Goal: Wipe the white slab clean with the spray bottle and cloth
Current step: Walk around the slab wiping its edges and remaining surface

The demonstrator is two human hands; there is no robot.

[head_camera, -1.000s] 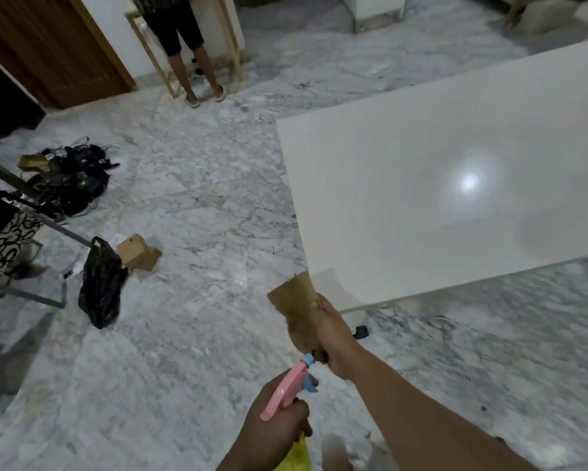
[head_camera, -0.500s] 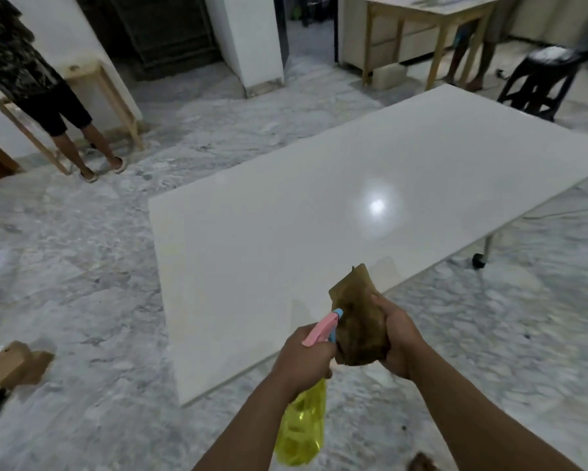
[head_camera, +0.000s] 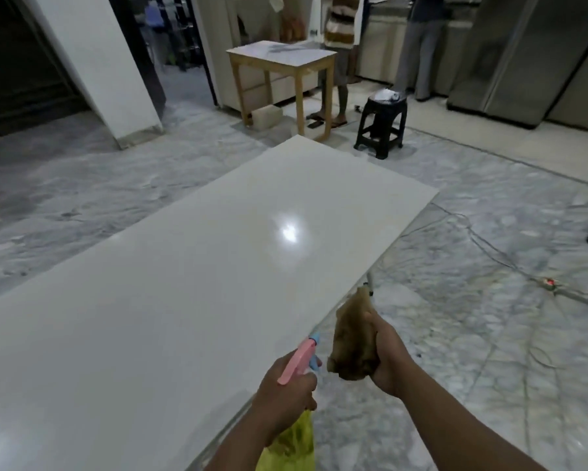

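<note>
A wooden side table (head_camera: 285,59) and a black plastic stool (head_camera: 382,120) stand beyond the far end of the white slab (head_camera: 170,300), with two people's legs behind them near a counter; a power strip (head_camera: 557,287) and its cable trail across the marble floor (head_camera: 472,334) to my right. Over the slab's near edge, my left hand (head_camera: 287,396) grips the yellow spray bottle (head_camera: 290,447), fingers curled round its neck below the pink trigger head, nozzle aimed at the slab. Just beside it, my right hand (head_camera: 389,358) clutches the bunched brown cloth (head_camera: 353,338), fingers wrapped round it, above the floor.
</note>
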